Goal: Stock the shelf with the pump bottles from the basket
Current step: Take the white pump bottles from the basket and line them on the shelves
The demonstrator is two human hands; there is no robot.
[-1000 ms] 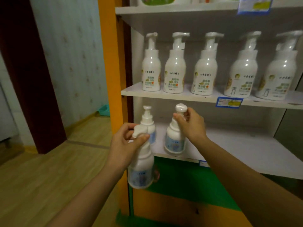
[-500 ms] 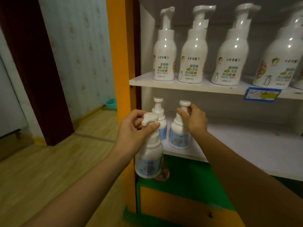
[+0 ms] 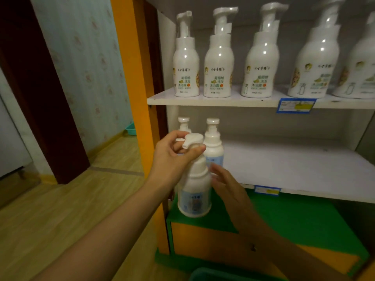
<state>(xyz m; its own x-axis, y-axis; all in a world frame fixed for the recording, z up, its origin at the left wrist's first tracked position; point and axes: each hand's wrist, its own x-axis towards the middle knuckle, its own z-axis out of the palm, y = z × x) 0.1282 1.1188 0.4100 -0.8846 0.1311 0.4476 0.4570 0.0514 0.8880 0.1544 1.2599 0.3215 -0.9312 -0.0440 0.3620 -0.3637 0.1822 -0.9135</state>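
Observation:
My left hand (image 3: 174, 159) grips the pump head and neck of a small white pump bottle (image 3: 195, 191) with a pale blue label, holding it upright in the air in front of the lower shelf (image 3: 294, 171). My right hand (image 3: 227, 185) is open, blurred, just right of that bottle's body and near its side. Two matching small bottles stand at the lower shelf's left end: one (image 3: 213, 145) fully visible, the other (image 3: 183, 123) mostly hidden behind my left hand. A dark green basket rim (image 3: 223, 275) shows at the bottom edge.
The upper shelf (image 3: 223, 101) carries a row of several larger white pump bottles. An orange post (image 3: 129, 78) borders the shelf unit on the left. A green and orange base cabinet (image 3: 294, 226) lies below. Wooden floor and a dark doorframe are at left.
My right hand has let go of the second shelf bottle's pump and dropped back beside the bottle in my left hand. The view has moved closer to the shelf.

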